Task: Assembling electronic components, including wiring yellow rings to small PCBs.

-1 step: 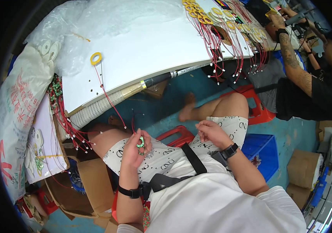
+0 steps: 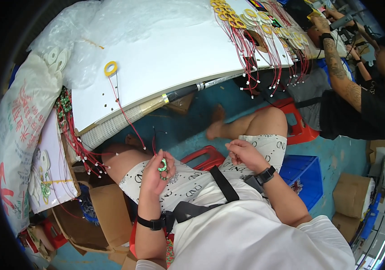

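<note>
My left hand (image 2: 157, 173), above my left thigh, is closed round a small green ring-shaped circuit board (image 2: 162, 165). A red wire (image 2: 154, 145) rises from that hand, with small connectors near its upper end. Over my other thigh, my right hand (image 2: 246, 154) has its fingers pinched together; anything between them is too small to make out. On the white tabletop (image 2: 165, 58) in front lies a single yellow ring (image 2: 110, 68). Its red and black leads run over the near edge, and the red one ends in a white connector close to my left hand.
Rows of yellow rings (image 2: 228, 13) with red leads hang at the table's far right. Wired green boards (image 2: 65, 101) lie left, beside a white sack (image 2: 26, 130). An open carton (image 2: 107, 211) stands below. A blue crate (image 2: 307, 175) is at my right, and a co-worker (image 2: 359, 103) sits beyond.
</note>
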Action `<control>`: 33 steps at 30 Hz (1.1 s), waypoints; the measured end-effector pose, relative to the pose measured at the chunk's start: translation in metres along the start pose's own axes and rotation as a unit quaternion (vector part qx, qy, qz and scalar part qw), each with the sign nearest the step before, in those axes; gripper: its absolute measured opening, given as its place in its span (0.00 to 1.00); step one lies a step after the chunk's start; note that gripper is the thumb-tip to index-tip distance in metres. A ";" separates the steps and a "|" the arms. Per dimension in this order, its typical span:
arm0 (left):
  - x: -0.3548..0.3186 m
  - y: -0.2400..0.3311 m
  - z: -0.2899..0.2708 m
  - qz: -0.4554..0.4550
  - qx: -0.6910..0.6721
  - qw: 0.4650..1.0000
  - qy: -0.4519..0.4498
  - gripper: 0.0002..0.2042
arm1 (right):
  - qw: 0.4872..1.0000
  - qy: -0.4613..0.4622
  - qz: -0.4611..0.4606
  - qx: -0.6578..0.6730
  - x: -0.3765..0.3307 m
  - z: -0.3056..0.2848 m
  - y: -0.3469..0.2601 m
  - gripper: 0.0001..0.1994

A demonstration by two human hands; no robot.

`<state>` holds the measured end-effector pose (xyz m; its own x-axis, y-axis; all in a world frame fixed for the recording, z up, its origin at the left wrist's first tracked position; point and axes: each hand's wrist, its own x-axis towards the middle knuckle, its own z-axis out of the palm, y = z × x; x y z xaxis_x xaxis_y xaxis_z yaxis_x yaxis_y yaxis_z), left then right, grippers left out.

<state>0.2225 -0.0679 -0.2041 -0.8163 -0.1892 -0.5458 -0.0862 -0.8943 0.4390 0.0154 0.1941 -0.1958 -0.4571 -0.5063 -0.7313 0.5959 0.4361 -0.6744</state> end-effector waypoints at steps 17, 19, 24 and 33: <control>0.014 0.007 0.010 -0.015 0.064 0.998 0.006 0.16 | 0.997 -0.076 -0.007 0.019 -0.014 0.020 -0.026 0.15; 0.015 0.009 0.011 -0.023 0.064 0.998 0.002 0.16 | 0.997 -0.075 -0.004 0.010 -0.019 0.024 -0.026 0.15; 0.028 -0.001 0.022 -0.045 0.063 0.997 0.008 0.14 | 0.997 -0.064 -0.039 0.031 -0.048 0.009 -0.026 0.13; 0.033 0.006 -0.003 -0.146 0.105 0.979 0.099 0.12 | 0.945 0.082 -0.186 0.257 -0.176 -0.209 0.036 0.12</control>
<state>0.1967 -0.0802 -0.2214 -0.6149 -0.0319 -0.7880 -0.4317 -0.8225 0.3702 -0.0202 0.4542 -0.1131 -0.7693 -0.4133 -0.4871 0.5962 -0.1908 -0.7798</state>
